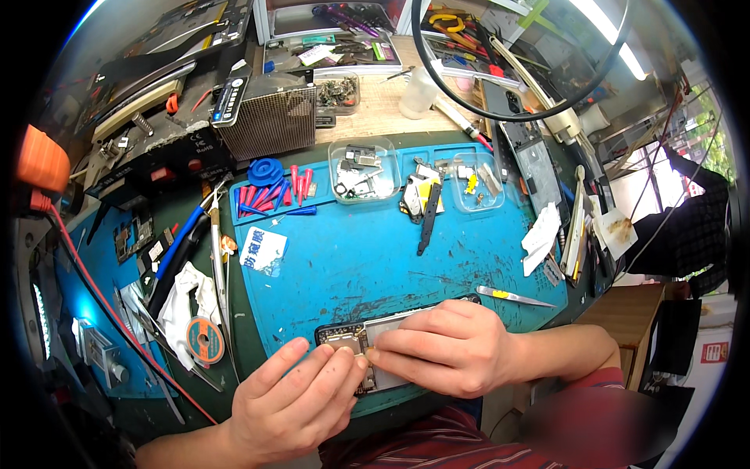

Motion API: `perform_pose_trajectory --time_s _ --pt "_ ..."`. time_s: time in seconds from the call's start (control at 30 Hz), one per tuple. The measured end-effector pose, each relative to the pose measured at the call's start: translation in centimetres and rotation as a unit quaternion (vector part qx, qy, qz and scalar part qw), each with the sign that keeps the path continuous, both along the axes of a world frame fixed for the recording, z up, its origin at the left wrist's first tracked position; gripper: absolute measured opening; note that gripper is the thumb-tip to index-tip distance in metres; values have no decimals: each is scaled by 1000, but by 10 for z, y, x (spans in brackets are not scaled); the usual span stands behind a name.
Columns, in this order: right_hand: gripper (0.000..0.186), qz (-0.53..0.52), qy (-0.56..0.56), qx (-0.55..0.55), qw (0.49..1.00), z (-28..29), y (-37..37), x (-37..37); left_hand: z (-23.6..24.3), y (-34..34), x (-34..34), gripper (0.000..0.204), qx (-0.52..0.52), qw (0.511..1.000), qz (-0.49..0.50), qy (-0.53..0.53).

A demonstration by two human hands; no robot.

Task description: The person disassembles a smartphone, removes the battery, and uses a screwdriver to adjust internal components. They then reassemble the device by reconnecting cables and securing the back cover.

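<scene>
An opened phone (383,324) is touched by the left hand (293,395), its fingers nearly straight, and the right hand (453,352), its fingers pinched narrow; whether anything small is held cannot be told. The phone, partly covered by both hands, is laid on a scuffed blue mat (336,266). Beyond, a white card (264,251) is printed with blue characters, a black box (180,158) with small white markings

Blue characters stand on a white card (266,263). Pale letters mark the black box (179,145), white print a black label (231,98). Print on the red-and-white sign (713,352) is too small to read.
</scene>
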State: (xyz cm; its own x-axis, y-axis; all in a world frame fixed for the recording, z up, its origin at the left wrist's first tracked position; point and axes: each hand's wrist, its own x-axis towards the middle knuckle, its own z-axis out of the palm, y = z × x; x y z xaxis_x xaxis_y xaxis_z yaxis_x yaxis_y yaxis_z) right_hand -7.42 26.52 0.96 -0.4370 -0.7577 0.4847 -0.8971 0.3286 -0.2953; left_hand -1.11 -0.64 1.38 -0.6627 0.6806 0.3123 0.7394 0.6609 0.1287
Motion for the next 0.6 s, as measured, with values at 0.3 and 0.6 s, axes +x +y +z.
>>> perform_pose_trajectory --time_s 0.3,0.6 --pt "36 10 3 -2 1000 0 1 0 0 -1 1 39 -14 1000 -2 25" --pt "34 -7 8 0 1000 2 -1 1 3 0 1 39 -26 999 -8 23"
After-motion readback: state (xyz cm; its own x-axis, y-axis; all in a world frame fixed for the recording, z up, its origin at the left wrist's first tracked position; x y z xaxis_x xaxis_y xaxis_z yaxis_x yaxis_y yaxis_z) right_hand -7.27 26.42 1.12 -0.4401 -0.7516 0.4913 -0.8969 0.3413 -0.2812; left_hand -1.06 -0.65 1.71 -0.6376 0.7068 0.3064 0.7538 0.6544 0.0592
